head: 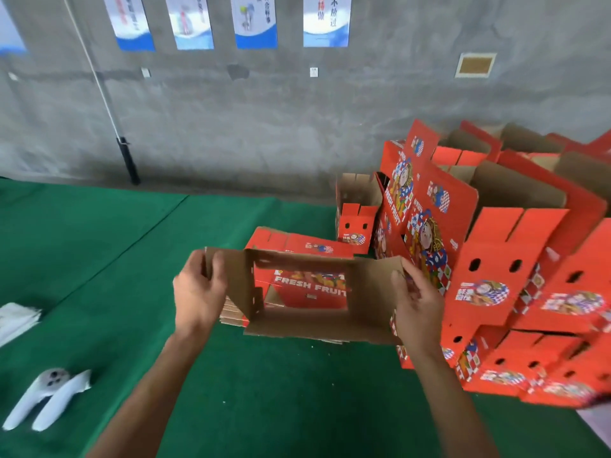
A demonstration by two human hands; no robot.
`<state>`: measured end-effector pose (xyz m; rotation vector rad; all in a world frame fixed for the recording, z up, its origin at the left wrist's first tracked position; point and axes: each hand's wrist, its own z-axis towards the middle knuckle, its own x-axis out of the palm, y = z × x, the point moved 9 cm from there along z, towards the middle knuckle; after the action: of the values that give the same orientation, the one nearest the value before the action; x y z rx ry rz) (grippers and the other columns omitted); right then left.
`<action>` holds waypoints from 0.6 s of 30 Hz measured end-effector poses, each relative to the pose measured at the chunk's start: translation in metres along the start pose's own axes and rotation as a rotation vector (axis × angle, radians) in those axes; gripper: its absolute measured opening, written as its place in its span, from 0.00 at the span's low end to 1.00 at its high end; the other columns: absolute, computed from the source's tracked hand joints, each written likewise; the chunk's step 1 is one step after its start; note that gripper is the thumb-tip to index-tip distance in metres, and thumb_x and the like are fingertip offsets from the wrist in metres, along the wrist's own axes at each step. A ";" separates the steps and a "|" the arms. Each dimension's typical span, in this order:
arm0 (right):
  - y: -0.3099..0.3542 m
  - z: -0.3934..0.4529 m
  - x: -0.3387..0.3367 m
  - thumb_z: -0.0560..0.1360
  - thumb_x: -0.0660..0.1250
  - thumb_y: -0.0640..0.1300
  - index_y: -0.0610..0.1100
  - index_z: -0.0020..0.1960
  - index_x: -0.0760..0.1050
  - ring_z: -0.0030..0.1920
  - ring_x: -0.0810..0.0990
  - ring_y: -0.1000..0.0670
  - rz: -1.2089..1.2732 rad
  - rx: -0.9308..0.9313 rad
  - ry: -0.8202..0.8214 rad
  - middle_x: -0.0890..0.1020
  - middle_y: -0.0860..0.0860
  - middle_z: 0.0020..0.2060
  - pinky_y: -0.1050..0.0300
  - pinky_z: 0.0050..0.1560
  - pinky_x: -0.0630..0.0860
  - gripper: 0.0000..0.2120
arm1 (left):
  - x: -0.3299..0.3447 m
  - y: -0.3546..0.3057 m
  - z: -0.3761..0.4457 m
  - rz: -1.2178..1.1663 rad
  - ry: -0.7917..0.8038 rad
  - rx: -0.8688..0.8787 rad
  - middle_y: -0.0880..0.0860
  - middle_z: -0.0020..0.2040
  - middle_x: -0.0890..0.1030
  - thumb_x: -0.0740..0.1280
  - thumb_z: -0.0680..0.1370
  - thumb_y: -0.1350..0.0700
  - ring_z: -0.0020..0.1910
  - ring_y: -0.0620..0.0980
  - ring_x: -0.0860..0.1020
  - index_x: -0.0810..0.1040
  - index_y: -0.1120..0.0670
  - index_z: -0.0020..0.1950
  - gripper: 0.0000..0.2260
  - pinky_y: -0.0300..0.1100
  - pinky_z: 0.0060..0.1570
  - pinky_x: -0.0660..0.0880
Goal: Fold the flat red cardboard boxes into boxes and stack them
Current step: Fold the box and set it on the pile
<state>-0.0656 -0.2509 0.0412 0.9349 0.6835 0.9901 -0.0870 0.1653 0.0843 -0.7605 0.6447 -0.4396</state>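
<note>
- The left hand [198,289] grips the left wall of a half-opened box [297,328], fingers curled over its edge.
- The right hand [418,304] holds the right wall, thumb inside and fingers outside.
- The box hangs above the green counter [231,391], brown inside facing the camera, open right through.
- Through it shows a flat pile [307,249] lying on the counter, printed "FRESH FRUIT".
- Folded boxes [515,259] are heaped at the right, touching one another.
- Two white controllers [46,398] lie at the near left.
</note>
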 end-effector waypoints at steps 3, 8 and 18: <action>0.017 0.006 -0.013 0.82 0.68 0.46 0.50 0.70 0.78 0.63 0.77 0.67 -0.064 0.029 0.133 0.79 0.67 0.61 0.75 0.59 0.72 0.17 | -0.020 -0.002 0.001 -0.059 -0.047 0.016 0.53 0.31 0.72 0.62 0.82 0.48 0.32 0.60 0.68 0.67 0.56 0.39 0.16 0.53 0.32 0.67; 0.016 0.005 -0.030 0.82 0.67 0.41 0.45 0.70 0.78 0.63 0.80 0.55 -0.197 0.044 0.063 0.82 0.57 0.60 0.61 0.66 0.73 0.16 | -0.003 0.036 -0.001 -0.127 0.007 -0.127 0.56 0.33 0.75 0.62 0.79 0.51 0.34 0.60 0.72 0.71 0.59 0.39 0.14 0.55 0.36 0.73; -0.060 -0.043 -0.049 0.83 0.62 0.36 0.42 0.69 0.78 0.63 0.79 0.45 -0.500 0.221 -0.029 0.81 0.44 0.64 0.59 0.63 0.69 0.16 | 0.056 0.117 -0.047 -0.100 0.206 -0.430 0.65 0.55 0.82 0.67 0.82 0.54 0.54 0.65 0.80 0.76 0.61 0.61 0.12 0.54 0.52 0.74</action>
<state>-0.0979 -0.2951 -0.0282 0.9056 0.9591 0.4637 -0.0624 0.1862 -0.0498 -1.1688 0.9125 -0.4806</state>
